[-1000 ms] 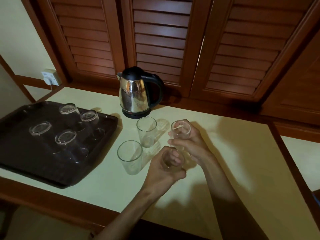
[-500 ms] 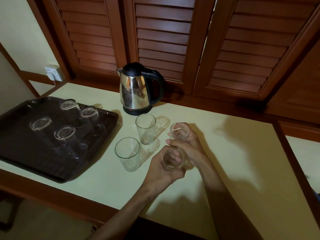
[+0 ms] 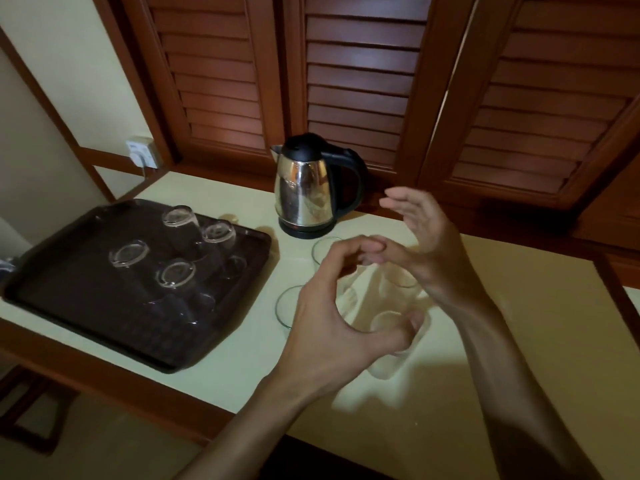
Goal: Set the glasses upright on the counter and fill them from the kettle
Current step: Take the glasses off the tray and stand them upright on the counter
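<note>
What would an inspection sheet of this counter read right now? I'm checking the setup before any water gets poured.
Surface: pale counter, wood edged, dry as far as visible.
Job's things: steel kettle on its base at the back; four glasses upside down on the dark tray; upright glasses on the counter, partly hidden by the hands.
Clutter: nothing seen.
Grippers: left hand open, curled above the upright glasses; right hand open, raised near the kettle handle.
Cables: a plug in the wall socket; its lead is hard to trace.
Surroundings: louvred wooden shutters behind the counter.
</note>
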`<state>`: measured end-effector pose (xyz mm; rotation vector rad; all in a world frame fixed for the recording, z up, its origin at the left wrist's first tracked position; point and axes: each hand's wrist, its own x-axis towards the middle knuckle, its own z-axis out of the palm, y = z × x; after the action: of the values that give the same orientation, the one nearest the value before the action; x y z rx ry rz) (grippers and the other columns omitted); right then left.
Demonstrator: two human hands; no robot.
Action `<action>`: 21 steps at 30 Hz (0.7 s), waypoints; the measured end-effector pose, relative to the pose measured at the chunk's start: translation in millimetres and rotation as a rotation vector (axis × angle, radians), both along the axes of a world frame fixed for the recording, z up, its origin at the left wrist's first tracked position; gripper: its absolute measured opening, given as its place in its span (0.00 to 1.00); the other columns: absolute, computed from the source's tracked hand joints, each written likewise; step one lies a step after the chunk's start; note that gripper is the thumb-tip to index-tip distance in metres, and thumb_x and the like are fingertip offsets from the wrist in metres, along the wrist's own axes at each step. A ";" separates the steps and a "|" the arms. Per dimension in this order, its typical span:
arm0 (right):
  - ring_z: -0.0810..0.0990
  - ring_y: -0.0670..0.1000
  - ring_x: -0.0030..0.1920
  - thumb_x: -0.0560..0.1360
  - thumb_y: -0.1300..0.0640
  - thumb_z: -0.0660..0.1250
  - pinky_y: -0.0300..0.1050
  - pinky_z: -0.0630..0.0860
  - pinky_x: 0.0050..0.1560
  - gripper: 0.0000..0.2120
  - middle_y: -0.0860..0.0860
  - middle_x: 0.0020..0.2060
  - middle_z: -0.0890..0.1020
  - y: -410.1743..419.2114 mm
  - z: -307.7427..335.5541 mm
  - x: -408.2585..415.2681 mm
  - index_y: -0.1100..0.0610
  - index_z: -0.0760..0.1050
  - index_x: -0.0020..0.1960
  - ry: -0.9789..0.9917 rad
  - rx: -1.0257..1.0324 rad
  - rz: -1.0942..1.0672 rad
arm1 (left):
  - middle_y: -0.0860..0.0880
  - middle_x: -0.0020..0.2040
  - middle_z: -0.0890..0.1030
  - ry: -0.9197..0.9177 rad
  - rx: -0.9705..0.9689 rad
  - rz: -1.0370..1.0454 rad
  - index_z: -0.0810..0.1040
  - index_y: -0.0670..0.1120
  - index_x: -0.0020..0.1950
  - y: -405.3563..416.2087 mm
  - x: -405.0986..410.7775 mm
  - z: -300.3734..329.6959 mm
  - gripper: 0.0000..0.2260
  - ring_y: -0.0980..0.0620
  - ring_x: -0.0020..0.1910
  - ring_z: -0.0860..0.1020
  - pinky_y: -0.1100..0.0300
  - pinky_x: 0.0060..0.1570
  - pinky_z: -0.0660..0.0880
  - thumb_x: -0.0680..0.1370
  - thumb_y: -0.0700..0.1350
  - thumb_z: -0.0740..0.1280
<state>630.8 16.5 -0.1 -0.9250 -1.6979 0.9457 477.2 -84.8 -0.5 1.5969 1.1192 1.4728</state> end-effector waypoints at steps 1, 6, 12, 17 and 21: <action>0.75 0.43 0.69 0.71 0.50 0.77 0.40 0.69 0.69 0.27 0.48 0.65 0.80 -1.1 9.4 -11.8 0.48 0.72 0.67 -0.012 0.015 0.022 | 0.53 0.60 0.81 -0.009 0.019 0.002 0.76 0.47 0.65 0.1 -11.3 8.0 0.28 0.47 0.65 0.78 0.53 0.67 0.74 0.68 0.41 0.80; 0.79 0.43 0.62 0.72 0.45 0.74 0.39 0.74 0.62 0.23 0.48 0.59 0.81 10.6 35.4 -82.6 0.49 0.74 0.64 -0.085 0.065 0.061 | 0.50 0.58 0.83 0.053 0.048 0.064 0.77 0.46 0.63 6.0 -84.4 35.1 0.22 0.45 0.60 0.81 0.46 0.63 0.78 0.70 0.45 0.78; 0.77 0.48 0.57 0.74 0.54 0.77 0.44 0.74 0.58 0.22 0.47 0.54 0.77 38.9 35.0 -195.3 0.51 0.74 0.65 -0.385 0.017 0.108 | 0.59 0.51 0.82 0.353 0.021 0.348 0.80 0.51 0.54 33.1 -213.4 28.8 0.07 0.65 0.51 0.81 0.72 0.47 0.77 0.78 0.42 0.70; 0.72 0.53 0.64 0.76 0.55 0.73 0.45 0.68 0.62 0.27 0.54 0.63 0.74 60.4 19.7 -286.7 0.53 0.70 0.73 -0.753 0.129 0.196 | 0.52 0.57 0.78 0.574 -0.193 0.536 0.76 0.51 0.59 62.2 -302.6 -11.5 0.09 0.51 0.59 0.77 0.54 0.61 0.75 0.80 0.49 0.69; 0.68 0.60 0.69 0.75 0.55 0.72 0.54 0.71 0.64 0.32 0.58 0.68 0.69 81.7 -2.1 -346.5 0.52 0.65 0.76 -1.207 0.153 0.252 | 0.43 0.68 0.74 0.776 -0.468 0.383 0.74 0.48 0.69 64.1 -329.4 -41.3 0.22 0.44 0.68 0.70 0.48 0.67 0.71 0.83 0.60 0.60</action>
<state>284.3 98.2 -2.1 -1.3106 -2.8908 0.3411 147.8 -20.8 -41.8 1.6895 2.1162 0.6708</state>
